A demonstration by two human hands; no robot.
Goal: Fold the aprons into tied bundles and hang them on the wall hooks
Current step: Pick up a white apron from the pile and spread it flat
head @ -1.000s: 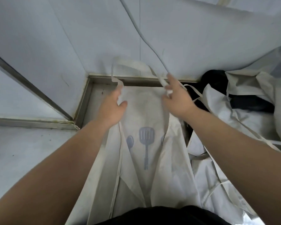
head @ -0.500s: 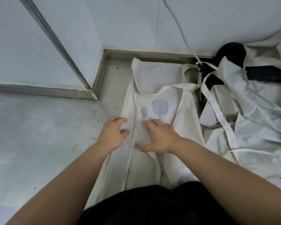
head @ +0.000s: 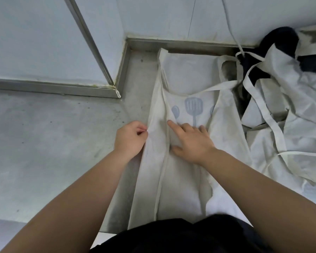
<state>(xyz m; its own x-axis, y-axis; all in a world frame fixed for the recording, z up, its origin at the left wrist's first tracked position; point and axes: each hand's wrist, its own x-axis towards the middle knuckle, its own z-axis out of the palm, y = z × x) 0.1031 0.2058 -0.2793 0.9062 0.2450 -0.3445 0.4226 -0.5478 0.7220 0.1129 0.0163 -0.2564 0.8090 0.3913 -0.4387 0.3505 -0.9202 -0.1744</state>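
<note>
My left grip (head: 130,138) pinched the left edge of the apron (head: 181,189), left of its spatula print (head: 193,106); my right grip (head: 192,141), fingers straight, pressed the spread cloth flat just below that print.

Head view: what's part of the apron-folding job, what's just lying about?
Job:
printed apron, laid flat
left hand pinching its left edge
right hand pressing on it
heap of unfolded aprons at right

Lying about:
dark cloth in the heap
grey cable down the wall
</note>
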